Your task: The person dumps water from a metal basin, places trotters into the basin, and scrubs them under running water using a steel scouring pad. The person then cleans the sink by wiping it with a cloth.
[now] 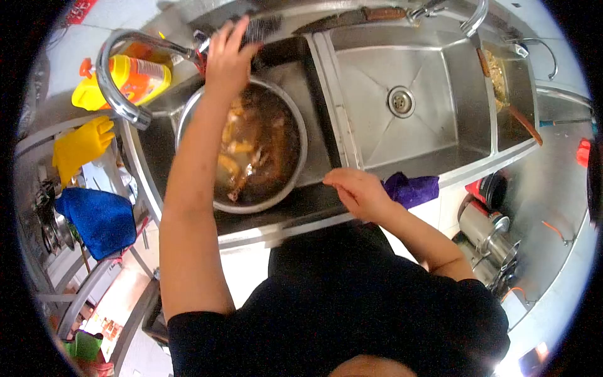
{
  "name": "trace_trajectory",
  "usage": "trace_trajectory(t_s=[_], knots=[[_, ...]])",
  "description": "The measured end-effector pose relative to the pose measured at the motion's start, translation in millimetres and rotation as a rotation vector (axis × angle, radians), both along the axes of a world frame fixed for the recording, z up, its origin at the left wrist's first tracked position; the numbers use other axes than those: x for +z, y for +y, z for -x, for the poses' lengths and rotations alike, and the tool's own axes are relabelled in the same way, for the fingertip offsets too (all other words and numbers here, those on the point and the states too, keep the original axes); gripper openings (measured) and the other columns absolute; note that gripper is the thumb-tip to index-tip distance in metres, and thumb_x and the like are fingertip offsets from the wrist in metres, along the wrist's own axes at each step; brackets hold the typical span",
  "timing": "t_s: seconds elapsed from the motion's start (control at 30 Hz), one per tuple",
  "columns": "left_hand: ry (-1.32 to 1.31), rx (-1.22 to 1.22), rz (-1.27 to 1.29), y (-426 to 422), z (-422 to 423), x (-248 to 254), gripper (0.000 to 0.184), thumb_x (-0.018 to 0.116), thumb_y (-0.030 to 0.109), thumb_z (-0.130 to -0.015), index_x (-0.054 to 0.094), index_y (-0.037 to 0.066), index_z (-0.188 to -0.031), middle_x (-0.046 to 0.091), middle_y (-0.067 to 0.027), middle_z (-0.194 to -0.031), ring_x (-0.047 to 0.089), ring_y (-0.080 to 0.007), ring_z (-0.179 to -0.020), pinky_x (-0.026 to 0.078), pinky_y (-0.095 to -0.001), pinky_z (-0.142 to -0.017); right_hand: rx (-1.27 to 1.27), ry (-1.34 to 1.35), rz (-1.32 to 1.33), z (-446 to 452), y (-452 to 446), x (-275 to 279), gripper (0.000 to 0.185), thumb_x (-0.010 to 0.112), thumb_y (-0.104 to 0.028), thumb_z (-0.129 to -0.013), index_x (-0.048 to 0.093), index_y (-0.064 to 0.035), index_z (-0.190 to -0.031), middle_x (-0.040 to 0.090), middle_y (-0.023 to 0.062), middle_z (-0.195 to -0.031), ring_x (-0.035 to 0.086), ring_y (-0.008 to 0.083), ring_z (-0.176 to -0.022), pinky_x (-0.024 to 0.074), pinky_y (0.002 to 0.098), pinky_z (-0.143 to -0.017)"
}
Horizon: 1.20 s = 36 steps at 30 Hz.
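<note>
Your left hand [229, 53] is by the tap [112, 69]; its grip is unclear. The pot [303, 146], just nearer you, could slop if that forearm knocked it. Your right hand [361, 191], loosely open, seemingly empty, could drag the cloth [414, 190] beside it.

Steel-lined washing area, pale walls, strong light.
A long steel sink unit [396, 69] runs across the room, with a whitish wall [94, 28] behind its left end. A metal-framed rack [56, 298] stands at the left, near a patch of pale floor [147, 254]. A smooth greyish surface [559, 207] borders the right side. Brightness washes out parts of the lower left, and white glare [510, 364] shows at the lower right.
</note>
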State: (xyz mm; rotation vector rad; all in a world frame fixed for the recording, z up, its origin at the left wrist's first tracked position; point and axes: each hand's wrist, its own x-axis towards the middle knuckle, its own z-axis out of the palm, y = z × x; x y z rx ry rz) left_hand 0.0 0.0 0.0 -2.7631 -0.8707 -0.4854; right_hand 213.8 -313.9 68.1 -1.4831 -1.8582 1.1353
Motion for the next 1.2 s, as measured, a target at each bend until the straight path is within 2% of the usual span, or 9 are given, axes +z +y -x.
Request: trace_trajectory(t_s=[0.07, 0.27, 0.43, 0.53, 0.73, 0.8, 0.87, 1.07, 1.2], knots=[[0.144, 0.216, 0.118, 7.5, -19.2, 13.2, 0.042, 0.062, 0.005, -0.072, 0.065, 0.026, -0.108, 0.033, -0.0065, -0.143, 0.037, -0.0373, -0.125, 0.034, -0.0514, -0.100, -0.025, 0.006, 0.036, -2.9, 1.4, 15.7, 0.022, 0.056, -0.006, -0.080, 0.060, -0.0069, -0.101, 0.061, 0.0135, -0.105, 0.059, 0.0323, -0.097, 0.0494, 0.0390, -0.081], [-0.413, 0.084, 0.139, -30.4, -14.3, -6.8, 0.033, 0.060, 0.009, -0.076, 0.059, 0.008, -0.109, 0.045, -0.0133, -0.132, 0.045, -0.0332, -0.119, 0.037, -0.0445, -0.099, 0.023, -0.047, -0.124, -2.4, -17.9, -17.8, 0.029, 0.058, -0.007, -0.079, 0.057, -0.0063, -0.108, 0.057, 0.0157, -0.113, 0.056, 0.0330, -0.103, 0.0474, 0.0396, -0.085], [-0.058, 0.090, 0.616, -171.5, 55.6, -55.5, 0.041, 0.059, 0.008, -0.078, 0.052, 0.007, -0.118, 0.044, -0.0158, -0.132, 0.042, -0.0349, -0.121, 0.036, -0.0437, -0.100, 0.698, -0.257, -0.127, -35.0, -46.9, -60.0, 0.052, 0.060, -0.024, -0.083, 0.044, -0.0079, -0.130, 0.038, 0.0109, -0.140, 0.038, 0.0244, -0.128, 0.0314, 0.0417, -0.105], [-0.032, 0.171, 0.757, -218.6, 91.8, -63.9, 0.042, 0.059, 0.007, -0.079, 0.051, 0.005, -0.119, 0.043, -0.0171, -0.132, 0.041, -0.0361, -0.121, 0.035, -0.0430, -0.102, 0.742, -0.272, -0.114, -49.8, 7.4, -75.2, 0.058, 0.059, -0.029, -0.083, 0.040, -0.0093, -0.134, 0.034, 0.0086, -0.143, 0.030, 0.0266, -0.133, 0.0238, 0.0428, -0.110], [0.016, 0.386, 0.843, -241.4, 129.7, -58.0, 0.047, 0.059, 0.008, -0.080, 0.046, 0.002, -0.124, 0.040, -0.0202, -0.134, 0.038, -0.0376, -0.124, 0.032, -0.0430, -0.104, 0.123, -0.445, -0.378, -55.4, 117.7, -110.0, 0.053, 0.055, -0.019, -0.084, 0.039, -0.0085, -0.134, 0.034, 0.0181, -0.140, 0.030, 0.0371, -0.130, 0.0236, 0.0429, -0.108], [0.059, 0.444, 0.797, -236.5, 148.0, -65.2, 0.052, 0.059, 0.012, -0.081, 0.041, 0.001, -0.128, 0.039, -0.0210, -0.135, 0.036, -0.0371, -0.126, 0.030, -0.0427, -0.106, -0.487, -0.451, -0.501, -91.7, 125.8, -172.0, 0.049, 0.051, -0.016, -0.087, 0.038, -0.0061, -0.134, 0.034, 0.0219, -0.139, 0.031, 0.0393, -0.128, 0.0252, 0.0426, -0.107], [0.048, 0.623, 0.791, -224.4, 163.7, -71.4, 0.056, 0.059, 0.016, -0.082, 0.037, 0.001, -0.132, 0.034, -0.0215, -0.138, 0.033, -0.0372, -0.128, 0.028, -0.0426, -0.106, -0.725, -0.486, -0.450, -84.8, 118.8, -124.5, 0.049, 0.051, -0.011, -0.084, 0.041, -0.0034, -0.131, 0.036, 0.0282, -0.135, 0.034, 0.0387, -0.126, 0.0241, 0.0432, -0.107], [-0.248, 0.827, 0.788, -132.9, 202.5, -140.5, 0.082, 0.064, 0.043, -0.078, 0.027, 0.002, -0.139, 0.019, -0.0223, -0.146, 0.024, -0.0387, -0.133, 0.023, -0.0440, -0.109, 0.022, -0.027, -0.155, 71.2, 69.1, -36.8, 0.047, 0.061, -0.002, -0.074, 0.051, -0.0077, -0.119, 0.041, 0.0200, -0.132, 0.039, 0.0372, -0.123, 0.0322, 0.0433, -0.103], [-0.063, 0.872, 1.038, -134.6, 164.4, -174.2, 0.100, 0.060, 0.064, -0.072, 0.022, 0.003, -0.142, 0.022, -0.0251, -0.144, 0.021, -0.0387, -0.135, 0.023, -0.0486, -0.108, -0.493, 0.005, 0.202, 124.4, 85.9, -127.4, 0.067, 0.067, -0.013, -0.075, 0.033, 0.0027, -0.131, 0.036, 0.0295, -0.131, 0.037, 0.0424, -0.122, 0.0322, 0.0413, -0.104]])
